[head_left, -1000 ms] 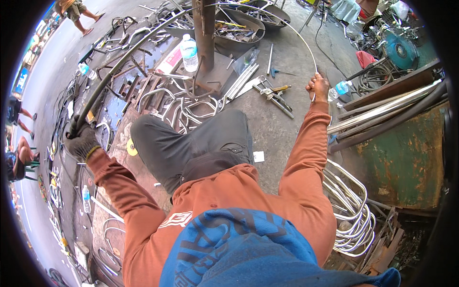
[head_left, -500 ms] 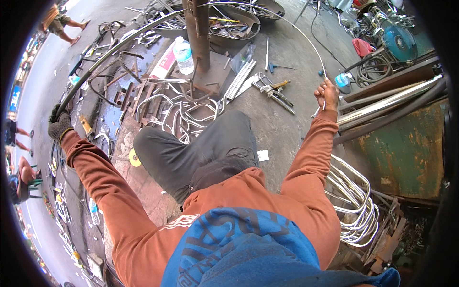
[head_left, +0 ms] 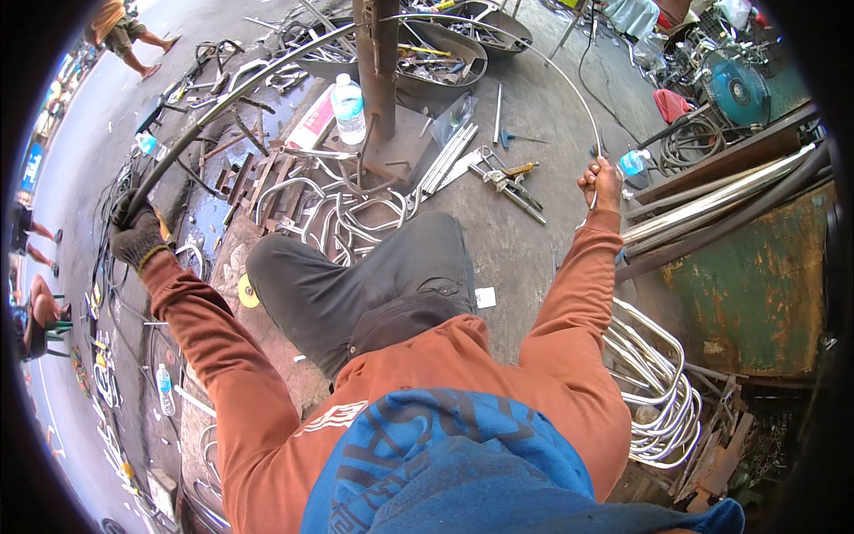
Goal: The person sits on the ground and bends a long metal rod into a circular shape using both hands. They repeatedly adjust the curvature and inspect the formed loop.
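Note:
My left hand [head_left: 138, 236], in a dark knitted glove, is wrapped round the thick dark end of a long metal rod [head_left: 258, 80] at the far left. From there it sweeps up to the brown post [head_left: 377, 67]. A thin, bright length of rod [head_left: 569, 73] curves from the post down to my bare right hand [head_left: 602, 184], whose fingers are closed on its end. Whether both lengths are one piece, I cannot tell at the post. Bent silver tubes [head_left: 334, 218] lie in a heap before my knees.
A water bottle [head_left: 348, 109] stands beside the post. Metal basins [head_left: 440, 67] with tools sit behind it. A clamp-like tool [head_left: 507, 178] lies on the floor. At right are a teal fan [head_left: 737, 87], a green rusty panel [head_left: 729, 285] and bundled silver tubing [head_left: 663, 392].
My left hand has shifted right and slightly up with the dark rod end. My right hand has moved a little left and down, still gripping the thin end.

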A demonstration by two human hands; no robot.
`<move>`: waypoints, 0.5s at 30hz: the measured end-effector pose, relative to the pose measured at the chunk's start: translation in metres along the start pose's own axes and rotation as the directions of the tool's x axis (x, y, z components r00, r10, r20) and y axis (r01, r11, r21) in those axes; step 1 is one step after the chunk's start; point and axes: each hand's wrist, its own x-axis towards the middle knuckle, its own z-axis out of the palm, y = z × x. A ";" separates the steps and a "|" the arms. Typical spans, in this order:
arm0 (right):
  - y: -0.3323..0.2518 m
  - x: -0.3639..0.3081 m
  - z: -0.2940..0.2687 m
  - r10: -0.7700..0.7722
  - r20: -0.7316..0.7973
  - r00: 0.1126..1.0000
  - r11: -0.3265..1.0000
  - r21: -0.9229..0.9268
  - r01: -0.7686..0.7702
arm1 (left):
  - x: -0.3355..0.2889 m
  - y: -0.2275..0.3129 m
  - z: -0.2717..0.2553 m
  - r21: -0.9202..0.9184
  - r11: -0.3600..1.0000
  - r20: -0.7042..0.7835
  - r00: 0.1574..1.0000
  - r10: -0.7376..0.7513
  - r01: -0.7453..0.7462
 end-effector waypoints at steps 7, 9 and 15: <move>-0.048 0.025 0.002 0.036 0.135 0.990 0.889 -0.456 0.030 | -0.145 -0.002 -0.019 -0.225 0.974 0.075 0.997 -0.008 0.025; -0.061 0.038 0.016 0.056 0.179 0.982 0.837 -0.545 0.051 | -0.153 -0.002 -0.014 -0.080 0.995 -0.274 0.961 0.031 -0.055; -0.074 0.074 0.036 -0.080 0.292 0.953 0.730 -0.634 0.255 | -0.122 -0.023 0.025 0.690 0.560 0.236 0.874 0.425 -0.458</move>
